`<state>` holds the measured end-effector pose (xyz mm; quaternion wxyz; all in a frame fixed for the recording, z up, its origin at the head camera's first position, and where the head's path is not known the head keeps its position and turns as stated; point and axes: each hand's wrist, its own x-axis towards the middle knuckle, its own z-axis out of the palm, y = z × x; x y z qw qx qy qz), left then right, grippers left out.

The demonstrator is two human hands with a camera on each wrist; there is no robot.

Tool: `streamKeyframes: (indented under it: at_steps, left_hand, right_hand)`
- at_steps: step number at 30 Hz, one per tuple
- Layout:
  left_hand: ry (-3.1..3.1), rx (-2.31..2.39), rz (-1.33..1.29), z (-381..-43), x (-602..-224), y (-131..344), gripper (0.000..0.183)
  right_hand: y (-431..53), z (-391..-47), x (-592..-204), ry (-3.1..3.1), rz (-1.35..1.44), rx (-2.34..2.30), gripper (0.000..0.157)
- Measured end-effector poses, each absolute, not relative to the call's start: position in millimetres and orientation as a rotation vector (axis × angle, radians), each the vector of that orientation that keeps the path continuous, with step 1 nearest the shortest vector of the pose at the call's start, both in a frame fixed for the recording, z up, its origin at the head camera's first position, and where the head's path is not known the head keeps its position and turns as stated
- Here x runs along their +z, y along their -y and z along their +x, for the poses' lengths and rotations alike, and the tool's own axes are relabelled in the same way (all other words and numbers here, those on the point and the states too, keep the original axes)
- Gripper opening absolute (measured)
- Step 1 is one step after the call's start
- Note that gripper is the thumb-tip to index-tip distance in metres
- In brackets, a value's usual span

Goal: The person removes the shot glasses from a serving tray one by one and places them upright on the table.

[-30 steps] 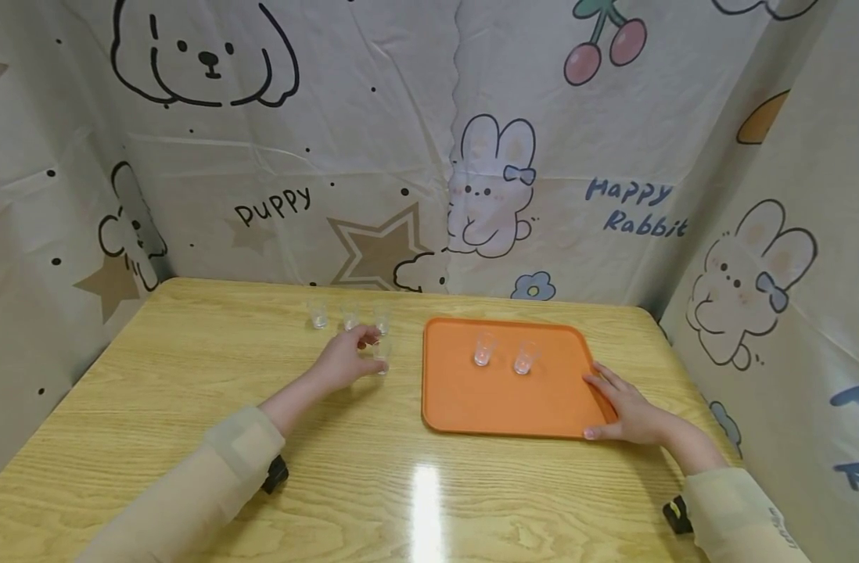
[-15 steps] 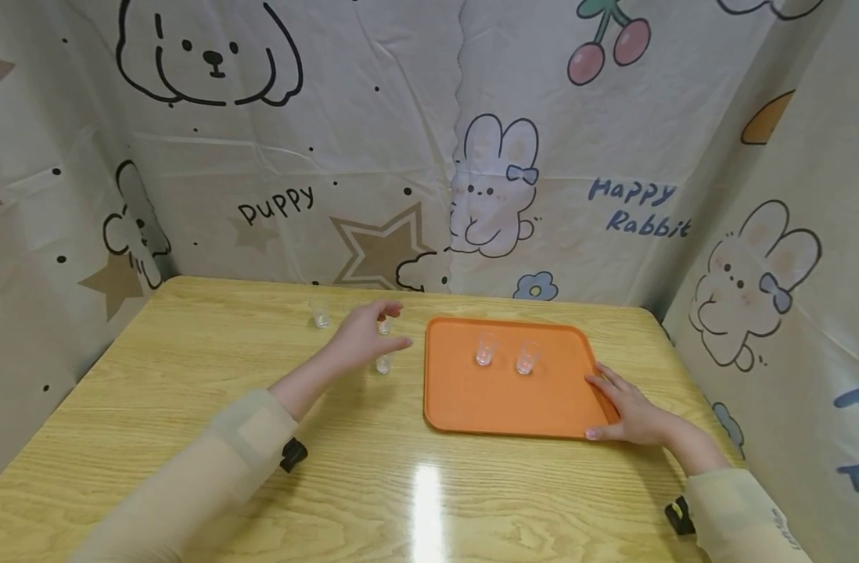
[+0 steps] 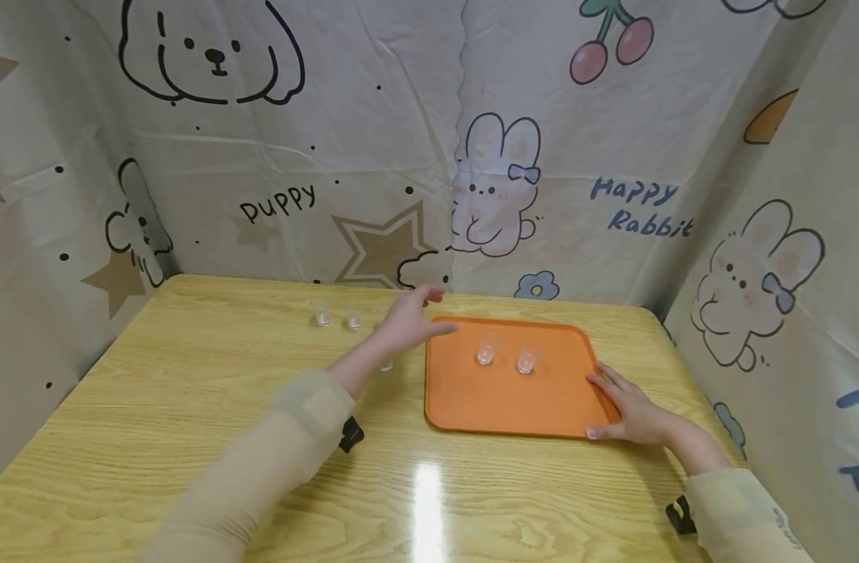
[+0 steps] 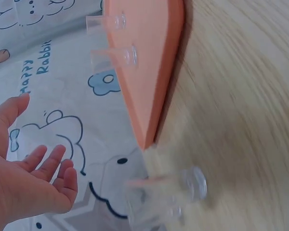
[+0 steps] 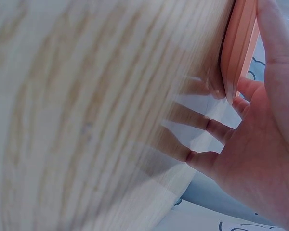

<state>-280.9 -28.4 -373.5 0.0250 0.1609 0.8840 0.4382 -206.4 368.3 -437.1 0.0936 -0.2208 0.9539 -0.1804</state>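
My left hand reaches over the left edge of the orange tray, thumb and fingers apart with nothing between them. In the left wrist view this hand hangs palm visible, clear of any glass. Two small clear glasses, one left and one right, stand upright on the tray. My right hand rests at the tray's right side, thumb at the near corner and fingers spread along the edge. In the right wrist view, the right hand touches the tray's rim.
Several more clear glasses stand on the wooden table left of the tray, among them a far-left glass and its neighbour. My left arm partly hides others. A printed curtain borders the table's back and sides.
My left hand has moved away from the glasses on the table, rightward to the tray's left edge, its fingers spreading. The right hand and tray have stayed in place.
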Motion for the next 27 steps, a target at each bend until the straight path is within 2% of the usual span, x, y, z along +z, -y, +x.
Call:
streamKeyframes:
  at_steps: [12, 27]
  left_hand:
    - [-2.706, 1.399, 0.502, -292.6, -397.9, -9.8, 0.064]
    - [-2.706, 1.353, 0.469, -288.4, -426.8, -42.1, 0.048]
  right_hand:
    - [-369.8, -206.8, -439.5, -2.839, -0.676, -0.542, 0.095]
    - [-368.5, -206.5, -438.1, -2.842, -0.668, -0.548, 0.095]
